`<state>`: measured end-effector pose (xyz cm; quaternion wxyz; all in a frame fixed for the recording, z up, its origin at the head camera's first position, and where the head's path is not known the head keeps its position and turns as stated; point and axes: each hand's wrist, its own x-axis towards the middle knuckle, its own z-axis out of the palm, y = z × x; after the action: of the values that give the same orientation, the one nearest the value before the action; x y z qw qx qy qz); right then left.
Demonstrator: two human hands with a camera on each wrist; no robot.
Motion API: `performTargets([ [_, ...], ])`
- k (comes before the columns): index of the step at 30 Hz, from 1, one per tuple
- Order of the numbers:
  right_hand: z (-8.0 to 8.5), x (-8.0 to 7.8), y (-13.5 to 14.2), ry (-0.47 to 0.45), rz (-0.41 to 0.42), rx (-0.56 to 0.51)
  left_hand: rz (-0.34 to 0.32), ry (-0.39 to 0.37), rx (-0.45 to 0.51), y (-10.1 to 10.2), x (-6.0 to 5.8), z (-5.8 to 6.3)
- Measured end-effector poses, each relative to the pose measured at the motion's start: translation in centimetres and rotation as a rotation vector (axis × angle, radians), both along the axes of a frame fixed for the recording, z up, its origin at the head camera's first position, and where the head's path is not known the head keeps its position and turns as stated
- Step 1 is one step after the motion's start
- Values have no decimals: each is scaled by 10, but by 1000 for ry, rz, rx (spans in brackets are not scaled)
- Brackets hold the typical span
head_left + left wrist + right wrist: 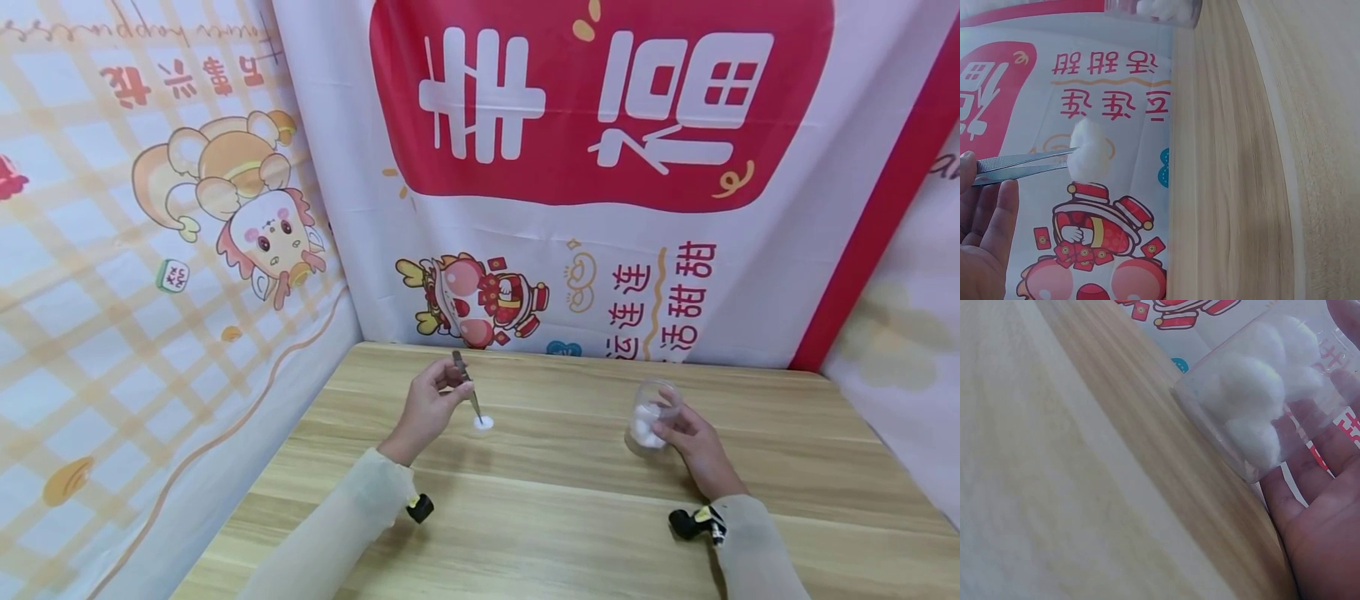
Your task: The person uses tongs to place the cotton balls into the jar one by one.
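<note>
My left hand (429, 410) pinches a pair of metal tweezers (467, 382) between thumb and fingers. At the tweezers' tips is a white cotton ball (1089, 150), held above the table in the left wrist view. My right hand (701, 446) grips a clear plastic jar (670, 392) by its side, with the fingers curled around the wall. Several more cotton balls (1250, 384) lie inside this jar, which looks tilted in the right wrist view. Whether the jar's base touches the table is hard to make out.
Both hands are over a wooden tabletop (540, 517). A printed cloth (360, 167) with red patches hangs along the table's far edge, and a checked cloth (112, 292) hangs on the left. Each wrist carries a small black camera (420, 507).
</note>
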<state>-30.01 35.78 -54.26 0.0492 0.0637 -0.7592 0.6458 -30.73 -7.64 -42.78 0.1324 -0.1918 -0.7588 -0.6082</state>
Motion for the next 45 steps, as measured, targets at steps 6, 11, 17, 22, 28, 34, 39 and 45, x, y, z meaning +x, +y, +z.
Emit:
performTargets([
  [6,3,0,-2,1,5,-12,-10,-9,17,0,-12,-10],
  [11,4,0,-2,-13,0,-6,-15,16,15,2,-13,-7],
  [17,5,1,-2,-7,-4,11,-27,52,7,4,-15,-3],
  [22,7,1,-3,8,4,-1,-37,55,13,7,-17,-2],
  [28,7,2,-3,-6,4,0,-39,21,9,10,-17,0],
  [34,4,3,-2,-3,1,-9,-40,18,-12,16,-6,14],
  [39,2,2,-3,25,9,-11,-35,18,-11,21,-2,19],
  [45,3,4,-3,18,2,-3,-43,24,-4,23,-15,8],
])
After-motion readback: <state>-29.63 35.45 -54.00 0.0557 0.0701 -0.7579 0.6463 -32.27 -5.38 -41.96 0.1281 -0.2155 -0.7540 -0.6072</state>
